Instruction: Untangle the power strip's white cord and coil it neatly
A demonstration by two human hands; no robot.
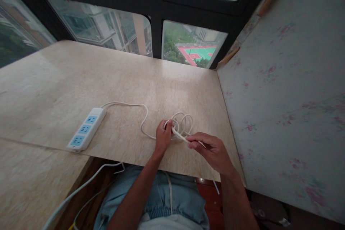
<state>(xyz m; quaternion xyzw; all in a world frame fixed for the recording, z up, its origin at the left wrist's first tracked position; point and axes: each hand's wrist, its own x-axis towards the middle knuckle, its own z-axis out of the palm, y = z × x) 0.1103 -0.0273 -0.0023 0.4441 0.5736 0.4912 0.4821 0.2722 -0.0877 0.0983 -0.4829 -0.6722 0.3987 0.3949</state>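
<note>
A white power cord [145,115] runs from the power strip [85,129] across the desk to loose loops between my hands. With my left hand [164,136] I grip the looped part, thumb and fingers closed around it. My right hand [208,147], to the right and nearer the front edge, pinches a strand of the same cord, which stretches between both hands. Several loose coils lie on the surface just behind them. The strip, white with blue socket panels, rests at the left, apart from both hands. Whether a plug is inside my right hand's fingers is hidden.
The marble-patterned desk [121,75] reaches back to dark window frames [157,25]. A flowered wall [283,90] borders it on the right. Below the front edge at left hangs another white cable [88,181]. My lap in blue shorts [129,183] sits close under the desk.
</note>
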